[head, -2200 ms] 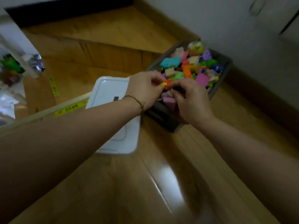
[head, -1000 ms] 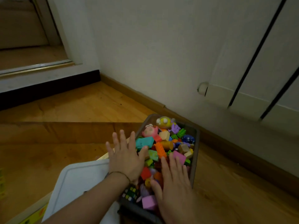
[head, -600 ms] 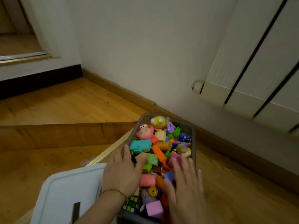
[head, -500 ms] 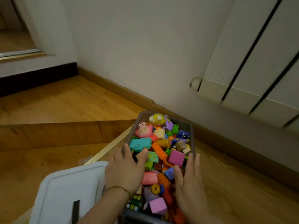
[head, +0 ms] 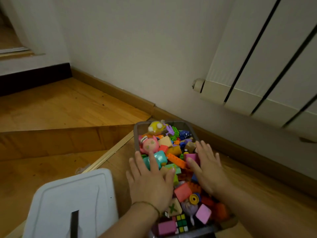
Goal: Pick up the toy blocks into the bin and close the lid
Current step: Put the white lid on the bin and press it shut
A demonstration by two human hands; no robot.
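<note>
Head view: we look down at a grey bin on the wooden floor, near the skirting board of a white wall with a radiator.
Cut off: the lower edge of the picture cuts the near end of the bin and the near end of the lid.
Hidden: the right hand covers part of the right rim. The left forearm hides the place where bin and lid come close, so we cannot tell if they touch.
Hard to make out: the light is dim, and the small pieces deep in the pile run together.
Toy blocks: they are in the bin, in many colours, heaped up to the rim and a little above it.
Bin direction: its long axis runs away from us toward the wall, the far end leaning a little to the left; the open side faces up.
Lid: white, flat on the floor just left of the bin; its long axis goes nearly the same way as the bin's.
Left hand: palm down on the blocks at the left side, fingers straight and spread, gripping nothing.
Right hand: palm down on the blocks at the right side, fingers straight, holding nothing.
</note>
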